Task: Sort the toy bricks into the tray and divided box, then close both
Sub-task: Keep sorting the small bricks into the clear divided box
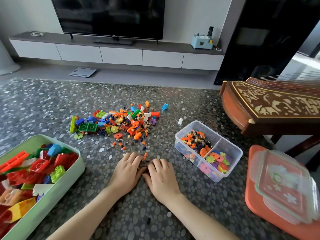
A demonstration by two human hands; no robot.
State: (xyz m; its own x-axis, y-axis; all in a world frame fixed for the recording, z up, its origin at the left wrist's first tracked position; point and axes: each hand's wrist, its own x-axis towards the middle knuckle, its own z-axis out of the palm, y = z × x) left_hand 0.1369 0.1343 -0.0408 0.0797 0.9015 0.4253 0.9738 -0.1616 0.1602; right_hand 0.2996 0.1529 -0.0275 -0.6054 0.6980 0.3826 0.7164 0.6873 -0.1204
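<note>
Now both palms face down by the counter's near edge, side by side. The left grip [127,170] and right grip [161,175] bend their fingers onto a cluster of tiny dark bricks [145,164] between them. Whether any are pinched I cannot tell. The loose brick pile [119,122] lies mid-counter. The green tray [50,201] sits at the left edge and the divided box [228,142] toward the right, both uncovered.
</note>
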